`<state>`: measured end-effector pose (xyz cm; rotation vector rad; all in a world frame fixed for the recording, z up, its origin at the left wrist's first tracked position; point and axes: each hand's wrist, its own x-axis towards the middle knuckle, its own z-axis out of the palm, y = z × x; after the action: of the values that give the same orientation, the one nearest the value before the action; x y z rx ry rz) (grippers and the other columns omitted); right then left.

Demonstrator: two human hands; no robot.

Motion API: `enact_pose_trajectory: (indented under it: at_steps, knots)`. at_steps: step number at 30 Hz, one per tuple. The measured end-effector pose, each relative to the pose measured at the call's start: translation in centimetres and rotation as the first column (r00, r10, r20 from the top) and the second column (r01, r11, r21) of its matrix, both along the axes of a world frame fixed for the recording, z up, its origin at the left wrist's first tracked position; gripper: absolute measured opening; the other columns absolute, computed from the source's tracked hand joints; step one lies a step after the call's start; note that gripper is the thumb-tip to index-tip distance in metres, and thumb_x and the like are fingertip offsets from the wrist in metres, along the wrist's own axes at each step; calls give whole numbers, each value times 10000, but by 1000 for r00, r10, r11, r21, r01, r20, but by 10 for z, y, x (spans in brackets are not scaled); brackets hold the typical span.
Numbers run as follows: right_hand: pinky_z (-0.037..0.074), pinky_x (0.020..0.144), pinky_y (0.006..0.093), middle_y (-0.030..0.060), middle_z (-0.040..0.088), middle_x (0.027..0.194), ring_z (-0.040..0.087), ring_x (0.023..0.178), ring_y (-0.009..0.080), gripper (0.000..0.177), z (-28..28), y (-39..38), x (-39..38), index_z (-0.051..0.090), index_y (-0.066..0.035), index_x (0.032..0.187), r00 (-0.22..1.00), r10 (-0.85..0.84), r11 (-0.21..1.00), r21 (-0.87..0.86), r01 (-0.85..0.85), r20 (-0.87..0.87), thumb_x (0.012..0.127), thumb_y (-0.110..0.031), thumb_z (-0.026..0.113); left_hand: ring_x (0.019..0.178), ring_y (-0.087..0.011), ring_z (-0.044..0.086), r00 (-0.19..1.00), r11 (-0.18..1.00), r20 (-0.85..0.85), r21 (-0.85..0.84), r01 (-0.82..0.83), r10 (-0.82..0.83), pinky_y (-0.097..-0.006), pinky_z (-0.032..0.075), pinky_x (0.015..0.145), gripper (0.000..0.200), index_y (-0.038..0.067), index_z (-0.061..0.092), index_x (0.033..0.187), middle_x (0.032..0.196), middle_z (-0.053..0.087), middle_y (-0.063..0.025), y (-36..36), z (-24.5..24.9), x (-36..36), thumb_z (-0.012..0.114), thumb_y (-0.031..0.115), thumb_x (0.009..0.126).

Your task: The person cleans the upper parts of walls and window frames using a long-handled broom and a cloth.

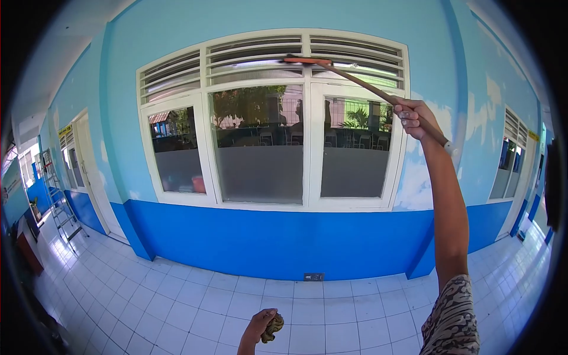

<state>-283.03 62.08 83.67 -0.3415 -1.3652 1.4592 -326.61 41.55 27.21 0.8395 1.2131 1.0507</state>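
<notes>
My right hand (415,118), arm raised high, has its fingers wrapped tight round the wooden shaft of a long-handled wiper (355,82). The shaft's lower end pokes out just past my wrist. The shaft slants up and to the left, and its orange head lies flat against the louvred vents (254,59) at the top of the white window frame (308,148), above the post between the middle and right panes. My left hand (258,327), low over the white tiled floor (177,307), is curled closed about a crumpled cloth (274,326). A stepladder (59,204) stands well apart to the left, near a door in the blue wall (266,242).
</notes>
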Motion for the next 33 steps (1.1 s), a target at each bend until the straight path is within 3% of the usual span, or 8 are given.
enact_pose_trajectory:
  at_steps: [4,7,10,19,24,26,28,33]
  knots:
    - [338,264,149,38,518,687,397,360,0,142,-10,-36,22,488,-12,916,990,29,997,-66,-39,-135,1002,-125,496,889,-148,626,999,999,39,17,37,-37,-302,555,755,460,7,601,1246,1026,642,-68,4,-3,4,633,373,969]
    - [372,308,207,51,522,665,439,400,46,85,-30,-43,2,547,-2,946,756,-654,744,167,647,-18,907,-77,543,900,-157,633,999,1000,34,-5,18,-18,-307,560,754,426,26,618,1236,1037,645,-65,-4,-19,-11,635,359,969]
    - [348,318,245,20,488,613,421,396,73,86,-45,10,-10,561,-10,933,424,-898,440,236,866,117,853,-35,539,903,-157,632,999,998,-10,-57,-34,34,-333,576,701,384,45,635,1218,1028,643,-55,-13,-21,-26,624,343,977]
    - [360,266,155,60,560,730,426,372,14,208,-28,-35,-45,467,12,1169,996,41,993,-104,-49,-78,997,-101,499,978,-152,599,989,977,-63,156,145,-136,-317,547,762,448,77,597,1296,1104,623,-62,33,51,-1,595,403,989]
    - [368,282,206,73,561,691,456,381,49,169,-43,-4,-101,512,23,1081,980,-196,970,142,195,-6,959,-94,516,981,-152,602,994,986,-22,127,107,-105,-313,545,759,442,79,593,1299,1071,631,-62,0,50,-34,593,396,992]
    - [398,319,290,69,548,634,482,385,112,145,-50,24,-146,556,52,983,673,-737,648,336,683,54,887,-55,538,959,-149,610,997,990,-27,120,70,-67,-310,547,751,433,76,595,1293,1051,636,-61,-13,36,-61,595,388,993]
    - [405,347,348,74,538,601,495,390,158,126,-66,28,-208,578,70,914,575,-815,569,291,769,74,831,-18,542,883,-140,622,995,995,38,42,-92,91,-311,553,698,411,65,605,1267,1004,642,-56,-24,24,-80,613,365,986]
    - [384,344,289,61,534,620,467,393,114,95,-81,21,-312,540,29,916,933,-310,950,107,295,181,865,-39,583,925,-155,629,997,997,49,45,-64,61,-343,600,633,412,69,583,1286,1058,620,-62,-20,29,-83,578,365,1000]
